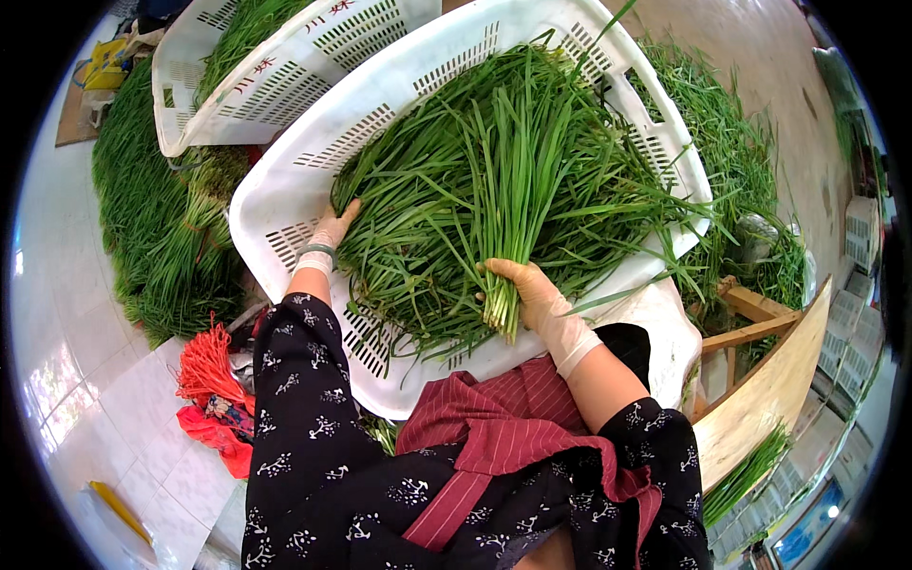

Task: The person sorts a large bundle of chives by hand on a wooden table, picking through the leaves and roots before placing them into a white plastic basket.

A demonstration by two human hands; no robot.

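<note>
A large white slotted plastic basket (249, 211) in front of me holds a loose heap of green garlic chives (408, 190). My right hand (537, 296), in a pale thin glove, is closed round the stem ends of a bunch of chives (522, 180). The bunch lies over the heap, its cut ends toward me and its leaves pointing away. At the basket's left side, my gloved left hand (332, 231) touches the heap's edge. Its thumb shows; leaves hide most of the fingers, so its grip is unclear. A greenish bangle (316, 252) circles that wrist.
Another white basket (275, 90) with chives stands at the far left. Bundled chives (142, 199) lie on the tiled floor below it. Red ties (207, 366) are at my left. More chives (722, 152) spread beyond the basket's right side, near a wooden frame with a board (765, 356).
</note>
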